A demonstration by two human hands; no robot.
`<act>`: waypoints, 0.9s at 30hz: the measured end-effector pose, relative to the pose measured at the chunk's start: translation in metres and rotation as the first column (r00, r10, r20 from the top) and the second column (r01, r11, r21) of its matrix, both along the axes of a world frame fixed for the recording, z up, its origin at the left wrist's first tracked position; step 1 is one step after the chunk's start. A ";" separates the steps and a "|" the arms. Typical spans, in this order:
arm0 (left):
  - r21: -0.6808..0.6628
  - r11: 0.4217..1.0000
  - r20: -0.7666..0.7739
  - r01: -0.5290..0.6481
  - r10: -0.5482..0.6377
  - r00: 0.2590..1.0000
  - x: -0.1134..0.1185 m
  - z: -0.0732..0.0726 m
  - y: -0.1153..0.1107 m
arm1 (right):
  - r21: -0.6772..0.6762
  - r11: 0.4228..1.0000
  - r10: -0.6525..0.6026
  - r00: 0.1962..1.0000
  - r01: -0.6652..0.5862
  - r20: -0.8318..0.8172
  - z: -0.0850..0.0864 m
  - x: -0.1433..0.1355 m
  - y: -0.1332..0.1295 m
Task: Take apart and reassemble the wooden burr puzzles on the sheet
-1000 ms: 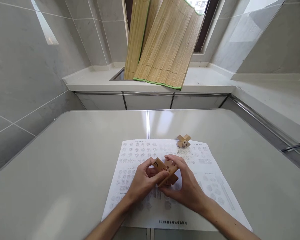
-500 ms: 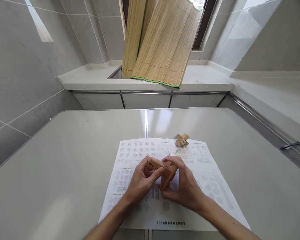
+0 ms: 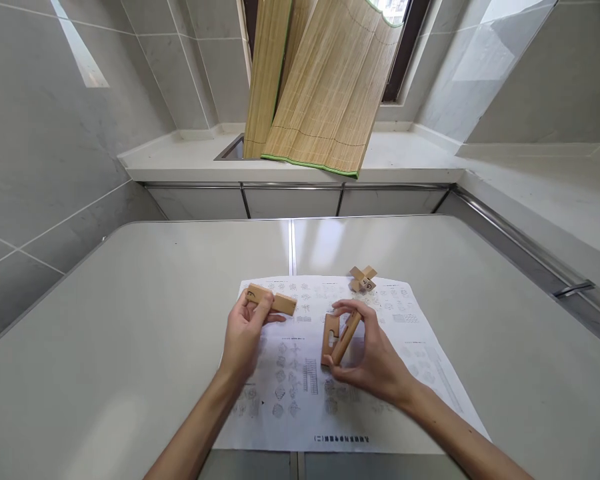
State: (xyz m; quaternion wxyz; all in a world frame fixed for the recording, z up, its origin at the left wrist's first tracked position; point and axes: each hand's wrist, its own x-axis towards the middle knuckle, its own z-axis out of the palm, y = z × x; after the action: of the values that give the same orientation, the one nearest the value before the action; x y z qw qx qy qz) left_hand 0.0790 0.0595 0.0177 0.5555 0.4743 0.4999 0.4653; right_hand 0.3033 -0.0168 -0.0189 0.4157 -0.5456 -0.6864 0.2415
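Observation:
My left hand (image 3: 245,327) pinches one notched wooden puzzle piece (image 3: 283,304) between thumb and fingers; a dark mark shows near its left end. Over the middle of the printed sheet, my right hand (image 3: 367,350) grips two wooden puzzle pieces by their ends. One is a slanted bar (image 3: 347,338); the other, a notched piece (image 3: 327,350), stands just left of it with a gap between them. Beyond my right hand sits an assembled wooden burr puzzle (image 3: 363,279), cross-shaped with a dark mark, at the sheet's far edge.
The large paper sheet (image 3: 380,420) with small printed diagrams lies on a pale table (image 3: 130,320). At the back, a bamboo blind (image 3: 330,93) hangs over a white ledge (image 3: 180,157). Tiled walls stand on both sides, with a metal rail (image 3: 520,240) at right.
My left hand has moved left and away, drawing one notched piece off the pieces in my right hand. The right hand stays nearly in place. The paper has shifted slightly.

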 end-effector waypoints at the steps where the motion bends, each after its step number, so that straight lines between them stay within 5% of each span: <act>1: 0.002 0.999 -0.050 0.036 -0.036 0.998 0.001 0.000 -0.002 | -0.022 1.000 -0.023 1.000 0.023 -0.001 0.000 0.001 0.001; 5: 0.090 0.974 -0.281 0.209 -0.176 0.943 0.011 -0.008 -0.014 | -0.089 0.996 -0.025 1.000 0.026 0.014 -0.001 0.008 0.005; 12: 0.299 0.862 -0.678 0.409 -0.110 0.727 0.012 -0.024 -0.016 | -0.108 0.984 0.149 0.984 -0.138 0.100 -0.002 0.032 0.010; 19: 0.383 0.756 -0.807 0.530 -0.005 0.591 0.015 -0.026 -0.014 | -0.096 0.973 0.221 0.965 -0.209 0.144 0.001 0.042 0.013; 23: 0.442 0.721 -0.793 0.533 0.036 0.608 0.015 -0.027 -0.015 | -0.066 0.972 0.232 0.968 -0.226 0.096 -0.001 0.040 0.014; 27: 0.407 0.682 -0.791 0.607 -0.068 0.608 0.013 -0.026 -0.021 | -0.089 0.960 0.271 0.961 -0.266 0.051 -0.008 0.035 0.014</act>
State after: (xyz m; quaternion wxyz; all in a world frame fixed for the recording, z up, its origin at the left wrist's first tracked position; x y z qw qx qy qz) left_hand 0.0920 0.0381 -0.0084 0.1958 0.8681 0.3768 0.2571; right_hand 0.3384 -0.0029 -0.0268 0.3346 -0.4713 -0.7564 0.3061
